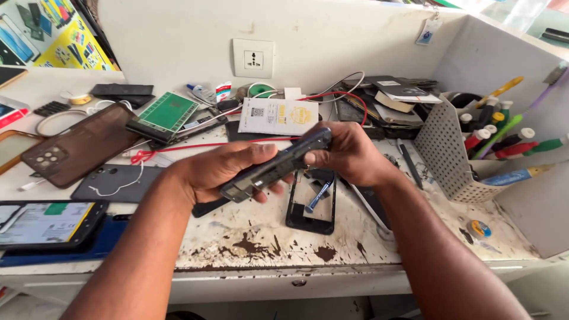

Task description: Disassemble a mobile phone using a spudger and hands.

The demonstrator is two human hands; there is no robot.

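Note:
Both my hands hold one dark smartphone [277, 166] edge-on above the worn white workbench [249, 237]. My left hand [222, 169] grips its lower end, fingers wrapped underneath. My right hand [349, 153] pinches the upper end near the corner. Directly below, a black phone frame [294, 216] lies flat on the bench with a small blue-handled tool [319, 195] resting inside it.
A phone with a lit screen [47, 223] lies at the left front. Brown phone case [80, 145], dark phone back [115, 182], green mat [167, 112], red cable [178, 148] and white booklet [278, 115] crowd the back. A perforated holder [444, 148] with pens stands right.

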